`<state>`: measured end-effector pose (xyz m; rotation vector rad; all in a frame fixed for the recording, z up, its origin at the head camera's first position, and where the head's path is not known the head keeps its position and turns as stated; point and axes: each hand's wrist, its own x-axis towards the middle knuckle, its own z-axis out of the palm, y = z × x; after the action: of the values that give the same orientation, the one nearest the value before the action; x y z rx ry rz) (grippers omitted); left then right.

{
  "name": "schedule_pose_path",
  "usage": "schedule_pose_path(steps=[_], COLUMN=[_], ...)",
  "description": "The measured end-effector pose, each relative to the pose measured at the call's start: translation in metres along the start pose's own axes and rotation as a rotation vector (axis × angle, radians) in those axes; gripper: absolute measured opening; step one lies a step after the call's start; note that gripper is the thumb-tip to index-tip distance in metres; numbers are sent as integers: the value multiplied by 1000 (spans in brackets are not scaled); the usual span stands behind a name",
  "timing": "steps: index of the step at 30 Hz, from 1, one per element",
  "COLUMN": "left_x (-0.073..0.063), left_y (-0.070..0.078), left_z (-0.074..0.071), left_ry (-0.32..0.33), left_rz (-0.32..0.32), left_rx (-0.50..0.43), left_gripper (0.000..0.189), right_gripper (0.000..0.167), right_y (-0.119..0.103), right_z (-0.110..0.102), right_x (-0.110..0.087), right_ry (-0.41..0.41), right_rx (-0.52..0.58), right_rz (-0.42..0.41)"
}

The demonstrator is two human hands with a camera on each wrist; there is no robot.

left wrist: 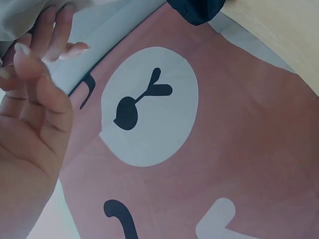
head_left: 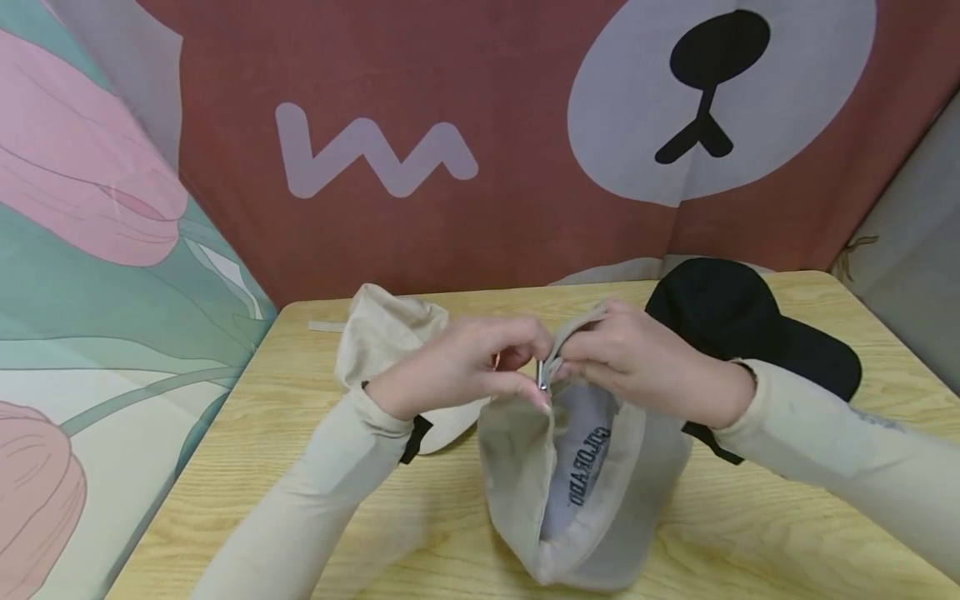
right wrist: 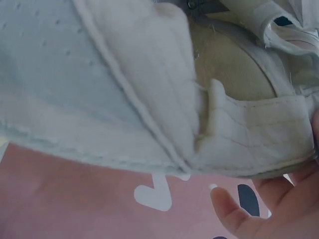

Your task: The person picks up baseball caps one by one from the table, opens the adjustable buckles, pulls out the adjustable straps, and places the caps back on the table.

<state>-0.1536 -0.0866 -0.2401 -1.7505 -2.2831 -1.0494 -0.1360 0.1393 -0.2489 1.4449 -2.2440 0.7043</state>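
Observation:
A beige baseball cap (head_left: 517, 467) is held over the table with its open underside facing up, the lettering COLORADO (head_left: 588, 467) showing reversed inside the crown. My left hand (head_left: 480, 358) pinches the cap's back strap at a small metal buckle (head_left: 542, 375) between thumb and fingers. Close beside it, my right hand (head_left: 637, 358) grips the strap (head_left: 573, 329) with curled fingers. In the right wrist view the cap's inner sweatband (right wrist: 144, 64) and brim (right wrist: 55, 84) fill much of the picture. Part of the cap (left wrist: 15, 20) also shows in the left wrist view.
A cream cap (head_left: 390, 329) lies behind my left forearm, its brim partly hidden. Behind my right hand sits a black cap (head_left: 720, 308), brim pointing right. The wooden table (head_left: 247, 467) meets a brown cloth backdrop (head_left: 510, 233) at its far edge.

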Motion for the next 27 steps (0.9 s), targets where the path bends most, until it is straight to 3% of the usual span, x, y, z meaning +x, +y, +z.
schedule_pose_path(steps=[3, 6, 8, 11, 13, 17, 20, 23, 27], left_x=[-1, -1, -1, -3, -4, -5, -4, -3, -3], left_y=[2, 7, 12, 20, 24, 26, 24, 19, 16], left_z=[2, 5, 8, 14, 19, 27, 29, 28, 27], left_ry=[48, 144, 219, 315, 343, 364, 426, 492, 530], left_rz=[-73, -191, -269, -332, -335, -309, -279, -232, -187], left_rx=[56, 155, 225, 318, 359, 406, 418, 410, 375], left_gripper=[32, 31, 33, 43, 40, 17, 4, 9, 17], right_gripper=[20, 26, 22, 15, 15, 13, 15, 23, 23], right_y=[-2, -2, 0, 2, 2, 2, 2, 3, 5], right_z=[-2, -5, -6, -8, -9, -10, -10, -9, -8], right_x=[3, 5, 6, 5, 5, 5, 6, 7, 8], right_ry=[-6, -3, 13, 56, 82, 104, 141, 181, 202], right_rx=[33, 65, 52, -13, -56, -129, -203, -313, -403], right_rz=[102, 208, 233, 234, 223, 201, 153, 44, -68])
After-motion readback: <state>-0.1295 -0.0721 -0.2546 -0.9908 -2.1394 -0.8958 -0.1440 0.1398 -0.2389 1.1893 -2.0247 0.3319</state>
